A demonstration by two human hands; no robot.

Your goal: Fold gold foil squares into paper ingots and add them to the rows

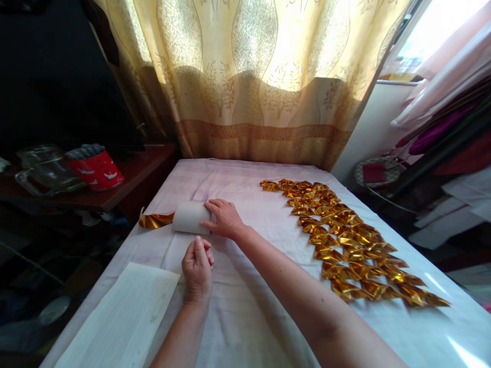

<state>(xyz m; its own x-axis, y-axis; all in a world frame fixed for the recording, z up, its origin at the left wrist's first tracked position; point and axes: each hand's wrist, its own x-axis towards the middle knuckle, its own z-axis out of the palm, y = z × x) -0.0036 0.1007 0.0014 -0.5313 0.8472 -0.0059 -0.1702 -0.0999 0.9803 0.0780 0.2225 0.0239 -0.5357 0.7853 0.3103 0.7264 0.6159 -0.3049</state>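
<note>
A white paper roll or curled sheet lies on the sheet-covered surface. Its right end is under my right hand, with the thumb and fingers on it. Out of the roll's left end sticks a strip of shiny gold foil; how far it reaches inside is hidden. Just in front of the roll, my left hand is closed, thumb on top of curled fingers. What those fingers may hold cannot be made out. Left of that hand a flat pale sheet of paper lies near the edge.
Several folded gold foil pieces lie in overlapping rows at the right. A dark red side table at the left bears a glass jug and a red container. A patterned curtain hangs behind; clothes hang at the right.
</note>
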